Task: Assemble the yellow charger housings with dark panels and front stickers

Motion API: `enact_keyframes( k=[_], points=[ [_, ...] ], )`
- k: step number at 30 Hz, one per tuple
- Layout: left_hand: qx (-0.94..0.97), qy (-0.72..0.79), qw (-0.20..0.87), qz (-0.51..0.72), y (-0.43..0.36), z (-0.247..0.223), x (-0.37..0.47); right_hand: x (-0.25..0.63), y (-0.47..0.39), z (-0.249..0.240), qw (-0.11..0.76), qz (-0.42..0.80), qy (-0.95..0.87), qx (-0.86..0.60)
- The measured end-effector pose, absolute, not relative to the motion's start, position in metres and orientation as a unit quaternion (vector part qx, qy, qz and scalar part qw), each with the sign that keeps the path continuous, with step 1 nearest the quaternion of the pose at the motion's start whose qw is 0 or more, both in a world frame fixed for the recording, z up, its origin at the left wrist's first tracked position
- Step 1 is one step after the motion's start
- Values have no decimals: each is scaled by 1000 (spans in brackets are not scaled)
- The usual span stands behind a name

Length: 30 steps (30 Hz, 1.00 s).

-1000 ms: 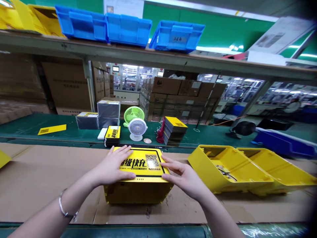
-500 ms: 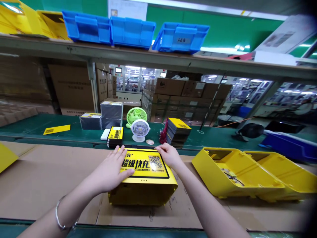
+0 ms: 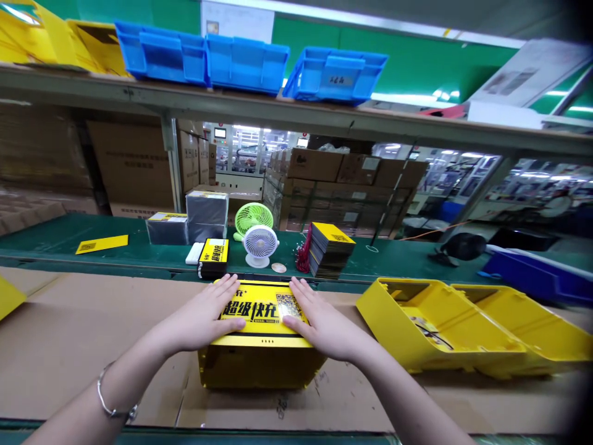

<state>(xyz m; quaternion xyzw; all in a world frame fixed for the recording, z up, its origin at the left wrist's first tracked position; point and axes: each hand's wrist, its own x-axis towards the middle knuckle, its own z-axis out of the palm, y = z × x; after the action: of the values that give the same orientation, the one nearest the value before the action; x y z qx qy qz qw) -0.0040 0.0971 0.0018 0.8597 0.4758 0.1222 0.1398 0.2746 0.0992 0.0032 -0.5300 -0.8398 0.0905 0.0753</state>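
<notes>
Factory floor, brown cardboard cartons [image 3: 317, 165] stacked in bkgd; beyond the worker's fingertips we see a green-topped bench [image 3: 148, 254], and under the forearms flat brown cardboard sheeting [image 3: 106, 334]. Directly beneath the fingers, we find a boxy yellow plastic housing [image 3: 259, 358], its top printed w/ bold black Chinese characters and a QR code [image 3: 287, 304]. The L hand [image 3: 201, 318] rests on the top's L end, fingers flat and close tog., thumb spread apart. We see the R hand [image 3: 327, 321] matching it on the R end, fingers likewise close, thumb out by the QR code. Just past the L fingertips: a black pack w/ yellow label [image 3: 215, 251]. Farther off, btwn both sets of fingertips, we spot a round white desk fan [image 3: 260, 242] before a lime-green one [image 3: 252, 214]. Beyond the R fingertips: red wires [image 3: 304, 252] beside a yellow-topped stack of flat panels [image 3: 330, 253]. Right of the R fingers, two open-topped yellow plastic shells [image 3: 384, 324]; the nearer holds small parts.
</notes>
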Motion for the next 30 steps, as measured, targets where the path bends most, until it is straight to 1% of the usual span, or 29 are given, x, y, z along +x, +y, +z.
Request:
enact_keyframes(
  k=[3, 6, 9, 12, 15, 18, 20, 22, 24, 25, 27, 30],
  points=[
    [854, 490, 111, 132, 96, -1, 9, 260, 102, -3, 77, 65, -822, -560],
    [871, 465, 83, 132, 95, -5, 35, 234, 101, -5, 76, 46, -859, -504],
    [888, 432, 97, 122, 95, -4, 44, 226, 98, -1, 72, 57, -887, -452],
    [881, 439, 115, 134, 94, -1, 25, 242, 95, 4, 86, 75, -885, -452],
    [851, 468, 173, 165, 89, -1, -4, 268, 90, 4, 126, 126, -859, -480],
    [801, 483, 264, 237, 76, -13, -25, 294, 82, -7, 198, 219, -819, -492],
    [753, 483, 334, 299, 63, -32, -33, 307, 74, -25, 266, 296, -787, -472],
    [700, 480, 399, 348, 50, -60, -36, 313, 65, -51, 318, 367, -752, -445],
    [660, 488, 447, 355, 38, -93, -36, 312, 57, -81, 325, 408, -720, -458],
    [643, 492, 466, 356, 34, -108, -35, 309, 54, -95, 320, 413, -699, -488],
    [613, 494, 496, 366, 28, -131, -32, 301, 52, -114, 345, 377, -657, -555],
    [593, 501, 488, 398, 25, -134, -24, 296, 52, -113, 358, 320, -639, -601]
  ],
)
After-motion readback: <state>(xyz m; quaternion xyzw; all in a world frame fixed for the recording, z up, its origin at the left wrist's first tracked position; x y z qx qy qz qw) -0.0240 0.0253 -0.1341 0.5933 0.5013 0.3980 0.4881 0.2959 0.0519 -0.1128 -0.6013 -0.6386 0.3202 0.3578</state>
